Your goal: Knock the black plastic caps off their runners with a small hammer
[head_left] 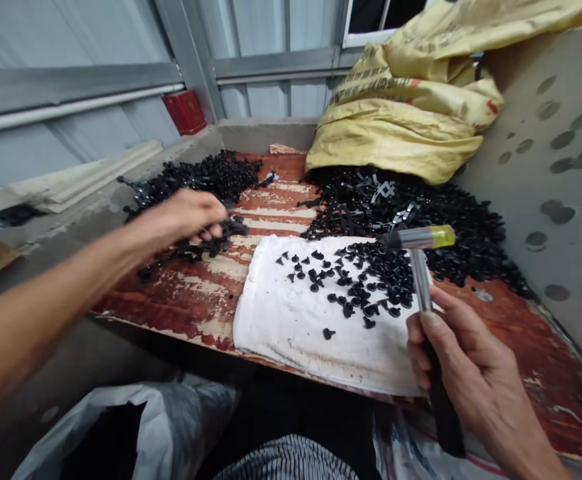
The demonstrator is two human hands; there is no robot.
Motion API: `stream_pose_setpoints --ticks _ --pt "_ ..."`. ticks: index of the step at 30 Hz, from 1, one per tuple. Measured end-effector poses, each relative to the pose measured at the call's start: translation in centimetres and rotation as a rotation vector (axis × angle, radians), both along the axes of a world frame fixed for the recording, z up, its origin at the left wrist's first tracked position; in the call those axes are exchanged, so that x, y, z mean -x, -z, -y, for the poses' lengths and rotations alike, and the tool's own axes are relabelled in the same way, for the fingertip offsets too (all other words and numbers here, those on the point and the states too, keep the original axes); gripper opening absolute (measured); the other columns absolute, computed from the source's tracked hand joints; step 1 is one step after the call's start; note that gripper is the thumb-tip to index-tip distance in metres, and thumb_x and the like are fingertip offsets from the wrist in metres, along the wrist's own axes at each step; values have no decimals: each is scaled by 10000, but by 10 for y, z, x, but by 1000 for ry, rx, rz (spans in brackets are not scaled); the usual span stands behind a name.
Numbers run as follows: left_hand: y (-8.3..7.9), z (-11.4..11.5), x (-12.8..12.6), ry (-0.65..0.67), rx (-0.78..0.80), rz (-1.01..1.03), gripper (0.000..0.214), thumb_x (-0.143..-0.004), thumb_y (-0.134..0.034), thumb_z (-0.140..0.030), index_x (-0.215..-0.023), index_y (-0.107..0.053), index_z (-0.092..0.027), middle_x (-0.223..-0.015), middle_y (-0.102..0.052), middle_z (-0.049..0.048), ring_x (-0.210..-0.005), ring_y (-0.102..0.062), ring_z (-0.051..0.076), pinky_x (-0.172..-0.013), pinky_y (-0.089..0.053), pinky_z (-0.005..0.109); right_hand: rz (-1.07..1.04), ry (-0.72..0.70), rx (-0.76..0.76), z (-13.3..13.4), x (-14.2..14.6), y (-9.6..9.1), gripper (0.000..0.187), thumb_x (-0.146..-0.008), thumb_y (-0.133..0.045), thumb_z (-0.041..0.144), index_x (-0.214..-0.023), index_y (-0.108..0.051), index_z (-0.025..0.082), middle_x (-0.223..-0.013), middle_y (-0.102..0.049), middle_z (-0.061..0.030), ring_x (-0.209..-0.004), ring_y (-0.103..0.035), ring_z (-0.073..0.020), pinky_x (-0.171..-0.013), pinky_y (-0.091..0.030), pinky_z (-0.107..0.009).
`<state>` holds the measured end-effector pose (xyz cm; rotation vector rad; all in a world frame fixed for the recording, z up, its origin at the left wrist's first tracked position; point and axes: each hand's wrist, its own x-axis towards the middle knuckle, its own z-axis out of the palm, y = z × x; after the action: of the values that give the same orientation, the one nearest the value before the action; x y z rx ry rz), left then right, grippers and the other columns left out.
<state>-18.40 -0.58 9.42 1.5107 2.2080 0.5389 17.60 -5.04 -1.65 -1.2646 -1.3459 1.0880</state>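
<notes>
My right hand [463, 363] is closed round the black handle of a small hammer [423, 267], whose metal head with a yellow tip hangs over a white cloth [291, 320]. Several small black plastic pieces [365, 273] lie scattered on that cloth. My left hand [193, 217] reaches out to the left pile of black parts [205, 177], its fingers curled on some black pieces at the pile's near edge. A larger heap of black parts [451, 227] lies behind the cloth on the right.
The worn red wooden worktop [185, 293] is bounded by a grey wall on the right. A yellow woven sack [411, 107] lies at the back. A red box [185, 111] sits at the back left. A plastic bag [135, 427] hangs open below the front edge.
</notes>
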Motion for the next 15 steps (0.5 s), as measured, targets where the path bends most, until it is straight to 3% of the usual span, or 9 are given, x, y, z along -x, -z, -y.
stream_pose_setpoints --ticks 1,3,4,6,8,10,11,12,15 --pt "-14 -7 19 -138 -111 -207 153 -827 -522 -257 -846 -627 -147 -743 -651 0 -706 -605 128 -644 -466 240 -91 23 55 -3 0 2 467 -822 -653 537 -1200 -568 276 -615 -521 65 -394 -437 -105 -283 -387 -204" --pt "-31 -21 43 -321 -207 -381 183 -815 -531 -270 -879 -623 -127 -874 -674 62 -954 -629 247 -830 -478 386 -213 35 129 -8 1 7 518 -747 -717 568 -1148 -567 277 -612 -509 73 -410 -433 -105 -281 -381 -198" --pt "-32 -29 47 -367 -235 -429 209 -805 -541 -283 -917 -622 -126 -967 -682 96 -1065 -603 298 -898 -449 440 -246 34 158 -10 3 9 531 -721 -736 576 -1126 -571 275 -607 -510 74 -410 -426 -101 -281 -380 -195" --pt "-18 -43 34 -315 -287 -479 277 -804 -526 -298 -997 -621 -124 -1106 -681 123 -1137 -574 311 -941 -422 443 -280 44 209 -12 5 11 554 -681 -763 594 -1089 -575 270 -592 -513 78 -399 -410 -94 -276 -371 -190" --pt "12 -57 0 -23 -222 -419 277 -824 -494 -284 -972 -660 -116 -1041 -709 95 -998 -634 257 -872 -454 362 -292 57 240 -13 7 11 575 -646 -784 605 -1060 -577 264 -573 -510 81 -389 -398 -90 -270 -362 -187" --pt "46 -69 -43 238 -166 -356 243 -798 -560 -321 -963 -679 -188 -950 -727 23 -872 -649 198 -782 -470 289 -295 57 265 -14 7 11 588 -625 -800 607 -1043 -580 257 -561 -504 84 -384 -394 -86 -268 -353 -181" --pt "61 -74 -63 470 -150 -359 284 -812 -552 -315 -1038 -665 -188 -982 -723 43 -889 -643 210 -774 -467 299 -296 52 275 -14 7 11 589 -622 -803 606 -1038 -582 253 -559 -500 85 -382 -388 -82 -268 -347 -177" --pt "73 -80 -79 602 -160 -390 302 -816 -544 -299 -1068 -655 -176 -1023 -714 76 -940 -632 235 -795 -461 320 -298 46 284 -15 6 12 583 -626 -805 602 -1035 -584 250 -559 -496 86 -382 -382 -78 -268 -345 -175" --pt "89 -99 -104 671 -128 -403 252 -806 -464 -140 -952 -669 -159 -936 -704 97 -874 -623 233 -747 -442 321 -311 37 288 -16 4 14 547 -659 -795 585 -1037 -584 250 -568 -487 88 -386 -374 -71 -274 -348 -169"
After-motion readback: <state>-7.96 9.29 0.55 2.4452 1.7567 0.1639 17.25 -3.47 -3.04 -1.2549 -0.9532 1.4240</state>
